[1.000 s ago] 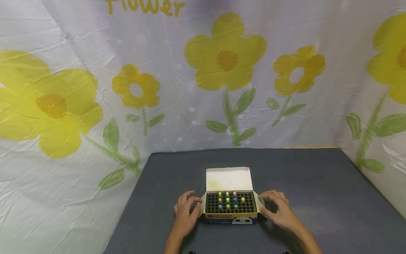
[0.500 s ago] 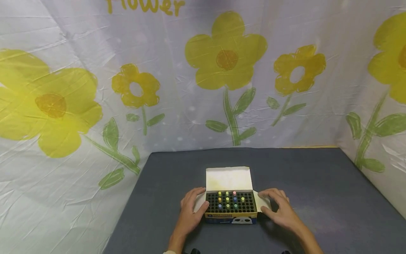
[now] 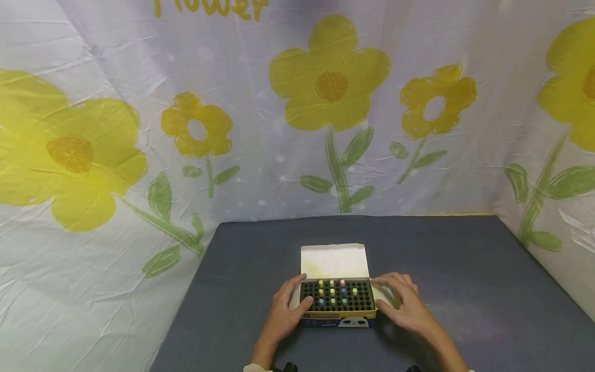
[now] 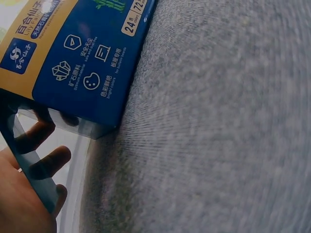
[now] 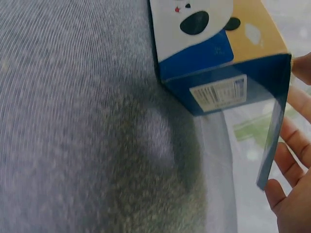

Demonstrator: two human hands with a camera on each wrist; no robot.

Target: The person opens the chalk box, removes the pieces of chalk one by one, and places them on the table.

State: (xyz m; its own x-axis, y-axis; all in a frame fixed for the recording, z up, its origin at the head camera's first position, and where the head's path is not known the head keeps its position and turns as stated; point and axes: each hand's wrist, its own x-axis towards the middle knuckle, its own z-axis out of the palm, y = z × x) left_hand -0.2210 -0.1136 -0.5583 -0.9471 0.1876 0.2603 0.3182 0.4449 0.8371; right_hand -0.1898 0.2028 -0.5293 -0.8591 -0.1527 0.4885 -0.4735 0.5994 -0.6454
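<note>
A chalk box (image 3: pixel 339 319) with a panda on its front stands on the table, its white lid (image 3: pixel 334 261) raised at the back. Several coloured chalks (image 3: pixel 332 292) poke up from the black holed tray (image 3: pixel 364 304) inside. My left hand (image 3: pixel 285 310) is at the box's left end, thumb over the tray's edge and forefinger by the rear corner. My right hand (image 3: pixel 409 307) touches the right end with fingers spread around the side flap (image 3: pixel 384 297). In the left wrist view, bent fingers (image 4: pixel 51 162) show beside the left side flap (image 4: pixel 34 174).
The dark table (image 3: pixel 251 258) reaches back to a white cloth backdrop (image 3: pixel 260 113) printed with yellow flowers. Cloth also hangs along the left and right sides.
My left hand has moved in from the left flap's outer edge to the box's corner, thumb now over the tray. The right hand has shifted slightly inward. The box stays in place.
</note>
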